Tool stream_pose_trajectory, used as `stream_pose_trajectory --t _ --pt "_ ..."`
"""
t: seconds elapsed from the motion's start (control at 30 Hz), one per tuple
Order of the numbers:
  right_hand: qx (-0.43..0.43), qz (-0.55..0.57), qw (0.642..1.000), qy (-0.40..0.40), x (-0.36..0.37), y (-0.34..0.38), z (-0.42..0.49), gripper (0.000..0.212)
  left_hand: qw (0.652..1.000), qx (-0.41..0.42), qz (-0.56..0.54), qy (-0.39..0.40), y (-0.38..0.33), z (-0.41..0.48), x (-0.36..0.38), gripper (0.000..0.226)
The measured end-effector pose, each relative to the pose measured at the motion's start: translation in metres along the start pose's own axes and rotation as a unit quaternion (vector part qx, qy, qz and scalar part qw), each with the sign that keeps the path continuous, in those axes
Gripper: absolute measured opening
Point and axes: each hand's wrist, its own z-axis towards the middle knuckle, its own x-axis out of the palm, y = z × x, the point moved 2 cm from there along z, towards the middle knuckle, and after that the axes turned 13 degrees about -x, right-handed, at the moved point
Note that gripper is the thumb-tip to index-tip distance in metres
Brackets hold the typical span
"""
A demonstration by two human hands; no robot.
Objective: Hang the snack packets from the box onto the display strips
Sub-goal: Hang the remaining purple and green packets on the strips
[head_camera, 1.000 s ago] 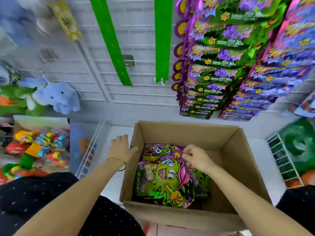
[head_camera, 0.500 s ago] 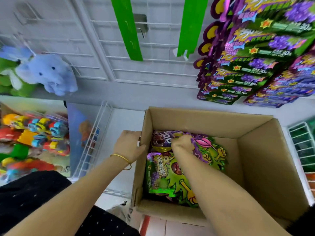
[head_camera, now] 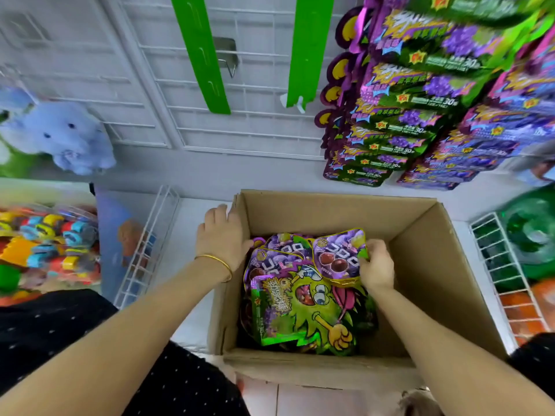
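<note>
An open cardboard box (head_camera: 426,265) stands in front of me with several snack packets inside. My right hand (head_camera: 377,265) pinches the right edge of a purple packet (head_camera: 341,255) and holds it tilted above the pile. Beneath lies a large green monster packet (head_camera: 303,310). My left hand (head_camera: 222,237) rests flat against the box's left wall, thumb over the rim. Two bare green display strips (head_camera: 201,52) (head_camera: 309,46) hang on the white wire grid above. To their right hang strips full of packets (head_camera: 414,100).
A blue plush elephant (head_camera: 63,133) hangs at the left above a bin of coloured toys (head_camera: 45,241). White wire baskets (head_camera: 144,250) (head_camera: 504,265) flank the box on the white shelf. Tiled floor shows below the box.
My right hand has moved from the box's left side to the right and lifted a purple packet off the pile. My left hand slid further along the box's left wall.
</note>
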Motion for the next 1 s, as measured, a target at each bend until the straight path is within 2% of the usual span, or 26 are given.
stream_pose_trajectory --t 0.1,0.2,0.27,0.37,0.43,0.47,0.5,0.53,0.6,0.63,0.7,0.73,0.8,0.93,1.0 --pt "-0.128 0.104 0.985 0.043 -0.019 0.038 0.007 0.032 0.995 0.077 -0.056 -0.027 -0.021 0.002 -0.014 0.074" --pt "-0.208 0.216 0.949 0.101 -0.035 0.086 0.008 0.033 0.98 0.161 -0.105 0.042 -0.039 0.006 -0.029 0.09" --pt "-0.23 0.267 0.927 0.13 -0.042 0.111 0.004 0.035 0.965 0.185 -0.159 0.093 -0.044 0.006 -0.043 0.089" --pt "-0.219 0.325 0.906 0.162 -0.041 0.14 -0.003 0.037 0.949 0.176 -0.239 0.107 -0.045 0.012 -0.066 0.059" --pt "-0.185 0.342 0.909 0.152 -0.032 0.146 -0.005 0.025 0.954 0.148 -0.241 0.103 -0.042 0.016 -0.075 0.033" --pt "-0.143 0.36 0.911 0.142 -0.024 0.143 -0.007 0.016 0.958 0.137 -0.235 0.095 -0.041 0.019 -0.078 0.026" --pt "-0.099 0.367 0.914 0.141 -0.012 0.136 -0.01 0.011 0.963 0.127 -0.225 0.077 -0.039 0.022 -0.079 0.032" --pt "-0.076 0.335 0.926 0.158 0.002 0.128 -0.015 0.018 0.968 0.119 -0.215 0.051 -0.037 0.025 -0.08 0.039" --pt "-0.151 0.154 0.944 0.25 0.034 0.11 -0.035 0.038 0.971 0.097 -0.217 0.01 -0.032 0.031 -0.078 0.039" --pt "-0.202 0.05 0.928 0.308 0.052 0.103 -0.048 0.05 0.971 0.082 -0.225 0.002 -0.029 0.033 -0.077 0.035" --pt "-0.259 -0.142 0.866 0.403 0.078 0.091 -0.072 0.082 0.967 0.056 -0.247 0.0 -0.024 0.036 -0.076 0.025" --pt "-0.283 -0.206 0.842 0.411 0.086 0.084 -0.078 0.099 0.965 0.049 -0.256 0.001 -0.023 0.037 -0.076 0.02" --pt "-0.299 -0.281 0.824 0.391 0.086 0.066 -0.077 0.121 0.962 0.045 -0.269 0.001 -0.021 0.036 -0.078 0.014" --pt "-0.25 -0.329 0.836 0.36 0.048 0.02 -0.051 0.127 0.959 0.053 -0.278 0.007 -0.025 0.035 -0.081 0.026" --pt "-0.202 -0.334 0.849 0.356 0.019 -0.007 -0.041 0.107 0.957 0.059 -0.284 0.011 -0.028 0.034 -0.083 0.025"
